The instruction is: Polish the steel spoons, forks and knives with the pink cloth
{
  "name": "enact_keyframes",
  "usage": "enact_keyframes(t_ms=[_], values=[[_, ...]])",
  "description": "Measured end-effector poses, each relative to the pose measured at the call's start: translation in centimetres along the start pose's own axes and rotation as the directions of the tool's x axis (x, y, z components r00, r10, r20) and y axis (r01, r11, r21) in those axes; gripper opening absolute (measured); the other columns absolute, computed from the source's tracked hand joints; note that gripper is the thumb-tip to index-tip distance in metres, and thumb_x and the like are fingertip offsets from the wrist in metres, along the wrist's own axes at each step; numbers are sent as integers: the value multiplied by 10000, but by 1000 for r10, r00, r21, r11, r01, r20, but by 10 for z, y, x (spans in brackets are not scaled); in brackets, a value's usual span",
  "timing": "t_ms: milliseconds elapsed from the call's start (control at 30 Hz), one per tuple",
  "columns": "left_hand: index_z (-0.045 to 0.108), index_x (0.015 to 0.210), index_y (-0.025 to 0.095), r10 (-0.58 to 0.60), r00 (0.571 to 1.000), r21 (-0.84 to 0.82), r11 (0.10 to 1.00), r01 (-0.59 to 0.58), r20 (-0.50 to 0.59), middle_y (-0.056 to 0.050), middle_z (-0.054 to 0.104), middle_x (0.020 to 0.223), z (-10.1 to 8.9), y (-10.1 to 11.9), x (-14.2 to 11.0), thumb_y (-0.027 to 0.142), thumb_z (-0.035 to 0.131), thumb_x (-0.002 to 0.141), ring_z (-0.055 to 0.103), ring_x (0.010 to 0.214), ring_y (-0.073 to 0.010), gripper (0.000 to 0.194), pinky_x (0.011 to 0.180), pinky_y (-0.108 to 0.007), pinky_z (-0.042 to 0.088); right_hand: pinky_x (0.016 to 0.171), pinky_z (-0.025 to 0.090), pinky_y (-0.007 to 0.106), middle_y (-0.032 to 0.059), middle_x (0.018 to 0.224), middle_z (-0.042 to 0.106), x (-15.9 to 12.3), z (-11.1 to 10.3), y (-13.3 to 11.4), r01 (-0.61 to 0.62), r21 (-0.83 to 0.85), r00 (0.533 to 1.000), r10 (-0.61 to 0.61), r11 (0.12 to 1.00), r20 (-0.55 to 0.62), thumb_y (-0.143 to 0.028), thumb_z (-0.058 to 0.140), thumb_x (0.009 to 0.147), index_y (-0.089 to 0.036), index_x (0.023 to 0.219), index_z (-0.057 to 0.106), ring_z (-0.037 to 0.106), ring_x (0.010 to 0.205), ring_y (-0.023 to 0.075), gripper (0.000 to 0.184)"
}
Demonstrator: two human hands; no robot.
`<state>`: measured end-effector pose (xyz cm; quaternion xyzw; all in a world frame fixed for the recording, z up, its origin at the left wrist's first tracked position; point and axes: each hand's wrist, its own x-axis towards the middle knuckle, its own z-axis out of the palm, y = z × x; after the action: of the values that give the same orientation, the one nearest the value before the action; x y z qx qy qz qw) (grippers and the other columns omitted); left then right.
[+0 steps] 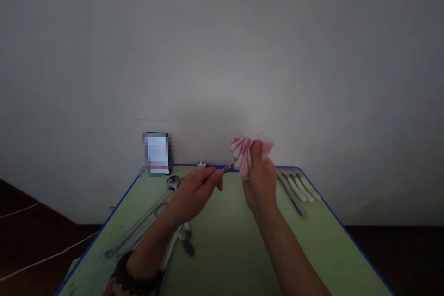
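Note:
My left hand point(199, 192) is closed around a slim metal utensil point(228, 167), whose thin shaft sticks out past the thumb and forefinger. The shaft's far end reaches the pink and white cloth point(245, 157), so the kind of utensil stays hidden. That cloth is bunched up in my right hand point(262, 180), the thumb pressed on it. Both hands are raised over the green table point(222, 240). Beneath my left forearm lie long-handled metal spoons point(138, 226) and other metal cutlery point(185, 240), partly covered.
At the table's right side lies a row of cutlery, several with pale handles point(300, 189) and one all metal point(294, 201). A device with a lit, blurred screen point(157, 152) stands at the back left. Behind it rises a grey wall point(222, 55). A small shiny object point(201, 165) sits at the back edge.

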<state>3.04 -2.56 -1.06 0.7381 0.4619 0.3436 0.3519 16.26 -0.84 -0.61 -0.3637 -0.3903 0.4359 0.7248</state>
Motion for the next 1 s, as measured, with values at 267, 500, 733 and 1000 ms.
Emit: enact_keyframes(t_ms=[267, 500, 733, 1000], values=[[436, 676, 195, -38, 996, -67, 997, 43, 85, 80, 309, 497, 13, -17, 8, 351, 300, 899, 284, 437, -95, 304, 442, -207, 251, 446, 316, 228, 32, 647, 631, -10, 8, 17, -242, -15, 957, 242, 970, 162, -562, 552, 746, -124, 800, 642, 457, 498, 107, 450], [427, 652, 188, -28, 990, 244, 970, -7, 141, 48, 397, 589, -39, -2, -7, 439, 301, 913, 422, 577, -123, 383, 553, -222, 322, 561, 371, 230, 8, 661, 582, 16, -27, -7, 4, -425, 951, 128, 905, 283, -472, 545, 791, -138, 741, 600, 474, 583, 117, 342], [511, 643, 174, -61, 928, 399, 912, -98, 367, 31, 469, 565, -47, 6, -18, 413, 330, 916, 465, 557, -124, 406, 549, -226, 304, 621, 395, 223, 11, 743, 639, 18, -50, -47, 354, -737, 552, 507, 577, 662, -346, 568, 796, -150, 829, 640, 543, 675, 135, 212], [602, 614, 149, -106, 820, 427, 886, -178, 563, 9, 537, 524, -45, 10, -22, 406, 364, 914, 470, 493, -103, 461, 500, -217, 282, 423, 230, 188, -60, 488, 469, -4, -21, -26, 556, -706, 164, 774, 439, 611, -375, 657, 717, -156, 651, 645, 388, 441, 64, 228]])
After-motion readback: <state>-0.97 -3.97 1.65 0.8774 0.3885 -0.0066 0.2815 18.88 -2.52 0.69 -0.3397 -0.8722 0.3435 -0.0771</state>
